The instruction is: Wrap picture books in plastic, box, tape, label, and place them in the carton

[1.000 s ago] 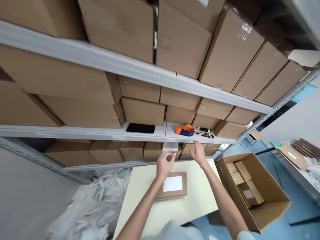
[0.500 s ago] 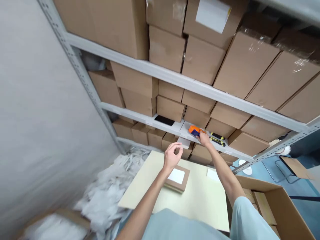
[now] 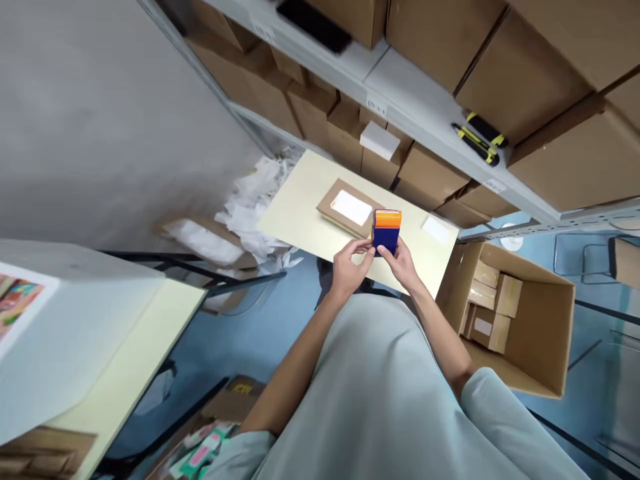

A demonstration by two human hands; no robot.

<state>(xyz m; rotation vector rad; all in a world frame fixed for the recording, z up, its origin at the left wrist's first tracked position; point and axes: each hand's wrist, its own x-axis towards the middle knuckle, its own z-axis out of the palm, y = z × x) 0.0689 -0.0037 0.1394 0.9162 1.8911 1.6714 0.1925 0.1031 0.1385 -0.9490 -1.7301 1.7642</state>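
An orange and dark blue object (image 3: 387,235) is held upright between both hands, above the pale table (image 3: 293,210). My left hand (image 3: 351,267) has its fingers closed at the object's lower left edge. My right hand (image 3: 400,261) grips its lower right side, thumb across the front. Just behind the object lies a flat brown box (image 3: 336,195) with a white label (image 3: 351,207). A white slip (image 3: 436,229) rests near the table's right end.
Shelves (image 3: 420,100) packed with brown boxes stand beyond the table, bearing two yellow-black cutters (image 3: 475,143) and a black flat item (image 3: 315,25). An open carton (image 3: 543,333) with small boxes is at right. White paper scraps (image 3: 260,200) lie at left.
The view has tilted down. My right hand has brought the orange and blue object from the shelf back over the table, and my left hand has closed on it too.
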